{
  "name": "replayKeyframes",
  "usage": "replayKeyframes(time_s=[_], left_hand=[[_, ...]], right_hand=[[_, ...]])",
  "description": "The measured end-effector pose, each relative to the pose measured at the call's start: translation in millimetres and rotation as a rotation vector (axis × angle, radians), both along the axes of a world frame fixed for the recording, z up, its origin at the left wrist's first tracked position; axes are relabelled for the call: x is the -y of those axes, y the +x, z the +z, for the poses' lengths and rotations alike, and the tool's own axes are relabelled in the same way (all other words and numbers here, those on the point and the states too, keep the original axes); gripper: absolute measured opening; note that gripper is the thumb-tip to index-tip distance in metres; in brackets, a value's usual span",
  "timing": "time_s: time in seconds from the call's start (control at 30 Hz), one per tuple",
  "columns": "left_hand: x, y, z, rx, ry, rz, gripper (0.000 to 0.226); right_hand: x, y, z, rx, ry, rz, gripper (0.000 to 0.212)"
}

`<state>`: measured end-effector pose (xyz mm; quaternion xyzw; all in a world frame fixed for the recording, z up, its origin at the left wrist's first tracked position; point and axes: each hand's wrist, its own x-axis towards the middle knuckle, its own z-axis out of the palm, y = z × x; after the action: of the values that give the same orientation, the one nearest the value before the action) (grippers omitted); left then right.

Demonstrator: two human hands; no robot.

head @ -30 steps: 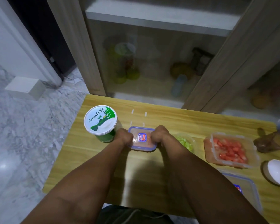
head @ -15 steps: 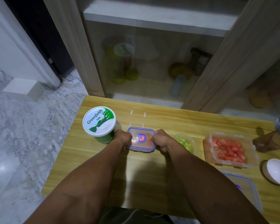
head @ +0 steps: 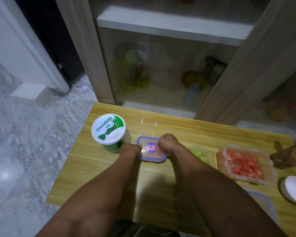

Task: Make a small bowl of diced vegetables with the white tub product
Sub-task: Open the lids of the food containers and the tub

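Note:
A small clear container with a blue-rimmed lid [head: 150, 148] sits mid-table; its contents look orange-pink through the lid. My left hand [head: 129, 150] grips its left edge and my right hand [head: 168, 142] grips its right and far corner. The white and green Greenfields tub [head: 108, 129] stands closed just left of my left hand. To the right lie diced green vegetables [head: 200, 153] in a clear container, partly hidden by my right arm, and an open container of diced red pieces [head: 244, 164]. A small white bowl [head: 294, 189] rests at the right edge.
The wooden table [head: 96, 168] ends at a marble floor on the left. A brown object [head: 289, 156] stands at the far right. A blue-rimmed lid [head: 261, 205] lies near my right forearm. A glass-fronted cabinet rises behind the table.
My right hand has shifted up onto the container's far right corner, and the lid looks slightly tilted. My left hand stays on the left edge.

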<state>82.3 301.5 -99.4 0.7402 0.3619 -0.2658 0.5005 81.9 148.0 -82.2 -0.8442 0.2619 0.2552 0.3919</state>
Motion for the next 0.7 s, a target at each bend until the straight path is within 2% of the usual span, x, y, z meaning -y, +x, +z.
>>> replayKeyframes(time_s=[0.03,0.1,0.2,0.4,0.57,0.7], left_hand=[[1.7,-4.3,1.0,-0.058,-0.077,0.017,0.048],[5.6,-14.6,5.0,-0.165,-0.264,0.107,0.029],[11.4,-23.9,-0.1,-0.252,-0.393,0.190,0.015],[20.8,-28.0,-14.7,-0.206,-0.443,0.314,0.025],[28.3,-35.4,-22.0,-0.142,-0.433,0.429,0.038],[32.9,-44.8,-27.7,-0.101,-0.416,0.464,0.049]], right_hand=[[-0.3,2.8,-2.0,-0.013,-0.011,-0.003,0.026],[-2.9,8.3,-9.0,-0.045,-0.030,-0.005,0.048],[-7.1,14.5,-18.7,-0.051,-0.130,0.036,0.067],[-16.0,23.4,-23.2,0.037,-0.320,0.127,0.047],[-20.0,29.6,-35.2,0.019,-0.324,0.117,0.046],[-13.9,35.0,-32.3,-0.059,-0.283,0.137,0.031]])
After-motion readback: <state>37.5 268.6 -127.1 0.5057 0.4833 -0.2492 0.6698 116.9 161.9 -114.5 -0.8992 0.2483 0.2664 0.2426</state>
